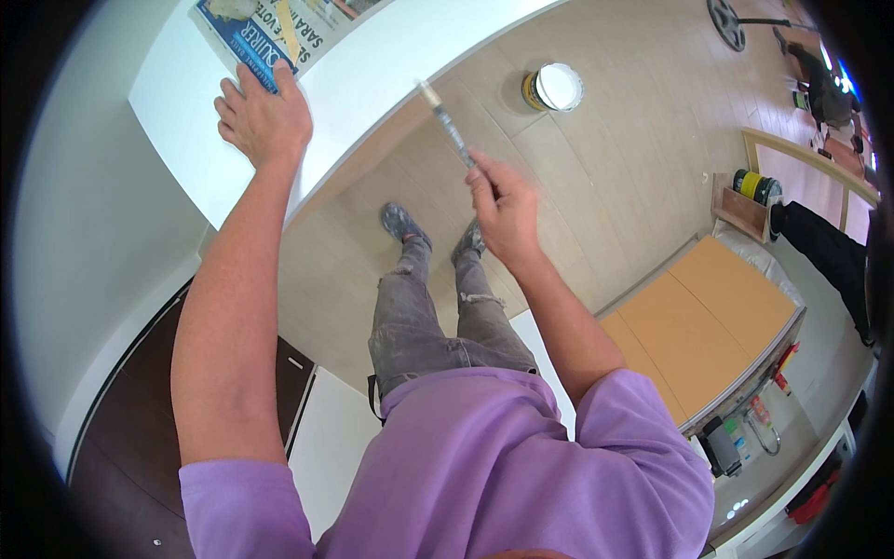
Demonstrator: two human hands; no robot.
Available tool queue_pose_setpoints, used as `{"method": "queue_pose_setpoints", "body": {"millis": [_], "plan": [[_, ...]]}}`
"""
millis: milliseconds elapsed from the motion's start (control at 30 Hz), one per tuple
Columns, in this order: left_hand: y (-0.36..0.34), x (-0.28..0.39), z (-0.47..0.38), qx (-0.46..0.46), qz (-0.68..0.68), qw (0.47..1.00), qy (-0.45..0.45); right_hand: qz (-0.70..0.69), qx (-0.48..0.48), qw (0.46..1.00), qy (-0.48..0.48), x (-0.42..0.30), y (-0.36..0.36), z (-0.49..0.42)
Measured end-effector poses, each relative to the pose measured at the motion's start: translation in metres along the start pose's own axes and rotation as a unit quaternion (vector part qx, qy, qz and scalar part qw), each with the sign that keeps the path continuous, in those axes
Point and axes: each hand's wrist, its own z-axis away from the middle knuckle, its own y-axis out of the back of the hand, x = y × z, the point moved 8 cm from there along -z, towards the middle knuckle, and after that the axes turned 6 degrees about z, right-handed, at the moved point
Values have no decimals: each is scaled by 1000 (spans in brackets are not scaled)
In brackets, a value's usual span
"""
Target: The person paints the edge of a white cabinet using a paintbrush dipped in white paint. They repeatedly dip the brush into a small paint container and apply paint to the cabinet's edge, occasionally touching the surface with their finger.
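My left hand [265, 115] rests at the edge of a folded newspaper [307, 35] on a white countertop [356, 77], its thumb and fingers touching the printed sheet. A pale strip and a whitish lump lie on the paper. My right hand [504, 202] holds the speckled handle of a slim paintbrush [450, 127] over the floor. The brush slants up and left, its pale tip beside the counter's front edge. A round can [559, 87] with a white top or white contents stands on the tiled floor, beyond the brush to the right.
Orange-tan cabinet panels [705, 321] stand at the right, near a sink counter. A can with a yellow band [758, 185] sits on a wooden board beside a person's dark-clad leg [824, 244]. Another person [827, 91] is farther off. A weight plate [726, 24] on a bar lies at the upper right.
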Motion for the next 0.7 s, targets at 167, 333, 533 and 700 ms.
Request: {"method": "queue_pose_setpoints", "body": {"millis": [167,333,533,700], "plan": [[-1,-3,1,16,-12,1000,-7,-43,-27,999,-15,1,-1,35],[7,4,2,-12,33,999,6,-80,26,994,-65,21,22,72],[22,18,10,80,145,966,-198,-45,116,986,-111,48,61,111],[26,122,48,-149,323,801,-482,-70,195,955,-213,57,80,166]]}}
